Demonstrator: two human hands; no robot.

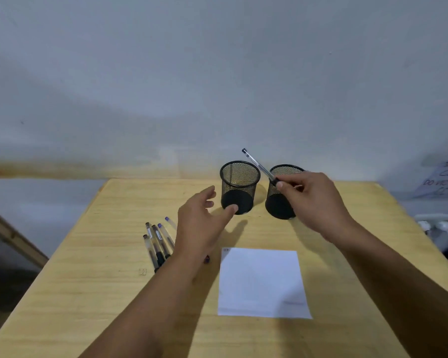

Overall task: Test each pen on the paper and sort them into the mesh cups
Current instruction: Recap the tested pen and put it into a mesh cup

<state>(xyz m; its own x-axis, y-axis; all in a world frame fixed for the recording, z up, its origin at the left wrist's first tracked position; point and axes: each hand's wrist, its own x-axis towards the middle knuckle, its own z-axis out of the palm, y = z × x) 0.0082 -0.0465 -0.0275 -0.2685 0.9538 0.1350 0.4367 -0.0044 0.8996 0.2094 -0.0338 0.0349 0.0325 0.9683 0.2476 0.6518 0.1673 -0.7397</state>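
A wooden table (88,293) fills the lower view under both forearms. A white paper (263,282) lies flat near its front, between the arms. Two black mesh cups stand side by side farther back: the left cup (239,187) and the right cup (282,200). The left hand (201,226) hovers with fingers spread wide, empty, its thumb in front of the left cup's base. The right hand (313,202) pinches a pen (259,165) over the right cup, its capped end tilted up and left. A cluster of pens (157,244) lies just left of the left wrist.
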